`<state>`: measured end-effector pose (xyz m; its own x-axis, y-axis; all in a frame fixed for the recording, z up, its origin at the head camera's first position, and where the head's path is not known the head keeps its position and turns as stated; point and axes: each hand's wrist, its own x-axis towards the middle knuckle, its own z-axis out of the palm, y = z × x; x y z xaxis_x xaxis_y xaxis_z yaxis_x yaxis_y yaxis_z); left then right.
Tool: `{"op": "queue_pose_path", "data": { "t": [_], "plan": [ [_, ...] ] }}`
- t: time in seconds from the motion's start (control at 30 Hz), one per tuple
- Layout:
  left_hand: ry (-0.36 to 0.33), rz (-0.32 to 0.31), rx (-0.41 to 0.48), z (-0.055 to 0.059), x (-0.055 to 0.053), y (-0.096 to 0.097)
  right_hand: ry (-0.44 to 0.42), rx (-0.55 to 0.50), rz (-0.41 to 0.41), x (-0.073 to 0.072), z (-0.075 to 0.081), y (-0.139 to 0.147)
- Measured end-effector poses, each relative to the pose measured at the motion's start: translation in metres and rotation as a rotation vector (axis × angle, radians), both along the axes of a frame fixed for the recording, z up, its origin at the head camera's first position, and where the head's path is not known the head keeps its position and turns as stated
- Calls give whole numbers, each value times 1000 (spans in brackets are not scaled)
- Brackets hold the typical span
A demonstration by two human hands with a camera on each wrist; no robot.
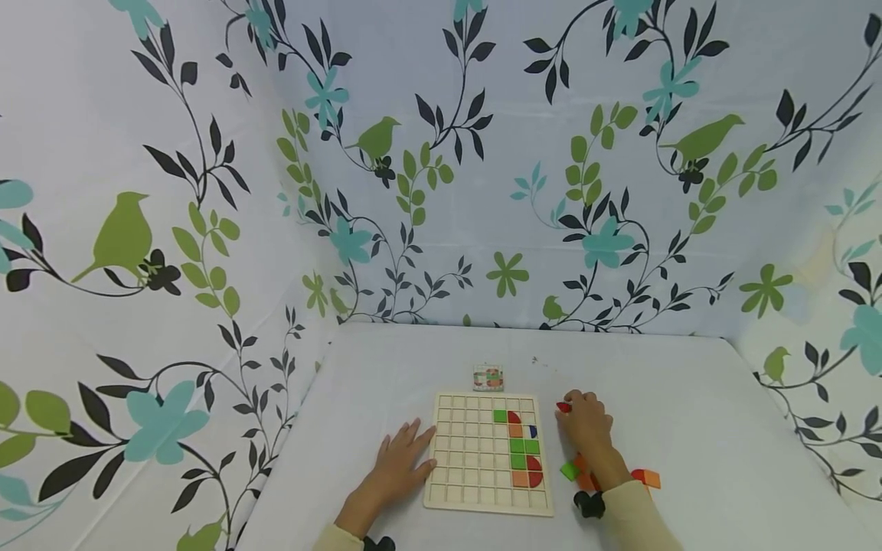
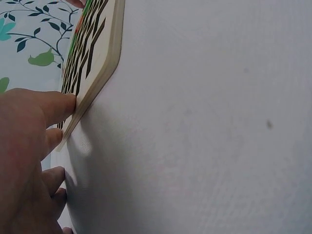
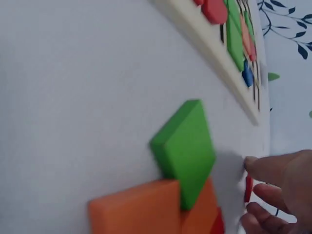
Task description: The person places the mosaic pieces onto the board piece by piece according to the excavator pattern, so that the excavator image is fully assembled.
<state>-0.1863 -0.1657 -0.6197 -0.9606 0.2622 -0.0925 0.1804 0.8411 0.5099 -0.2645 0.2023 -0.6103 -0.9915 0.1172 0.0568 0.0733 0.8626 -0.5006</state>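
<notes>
A wooden grid board [image 1: 475,451] lies on the white table, with green, orange, red and blue pieces set in cells along its right side. My left hand [image 1: 400,467] rests at the board's left edge, its fingers spread and the thumb touching the rim. To the right of the board, my right hand [image 1: 587,427] pinches a red piece [image 1: 563,407] between thumb and fingers, close over the table. Beneath the right wrist lie loose blocks, among them a green square [image 1: 570,471] and an orange block [image 3: 136,207].
Behind the board lies a small pattern card [image 1: 488,377]. Red and orange blocks [image 1: 646,478] sit to the right of my right forearm. A printed cloth [image 1: 510,191] with birds and leaves hangs around the table.
</notes>
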Motion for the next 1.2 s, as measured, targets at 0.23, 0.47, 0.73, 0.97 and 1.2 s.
{"op": "queue_pose_path", "data": {
  "t": [0.23,0.47,0.73,0.97,1.2],
  "plan": [
    [12,-7,16,0,0,-1,21,-9,77,-2,-6,7],
    [15,-10,23,-3,0,-2,0,-37,89,2,-6,15],
    [15,-9,30,-2,1,-3,-37,-17,116,18,-6,17],
    [20,-7,17,1,1,-3,-23,-7,168,29,2,6],
    [23,-15,19,-1,1,-2,23,-22,248,31,11,-25]
  ]
}}
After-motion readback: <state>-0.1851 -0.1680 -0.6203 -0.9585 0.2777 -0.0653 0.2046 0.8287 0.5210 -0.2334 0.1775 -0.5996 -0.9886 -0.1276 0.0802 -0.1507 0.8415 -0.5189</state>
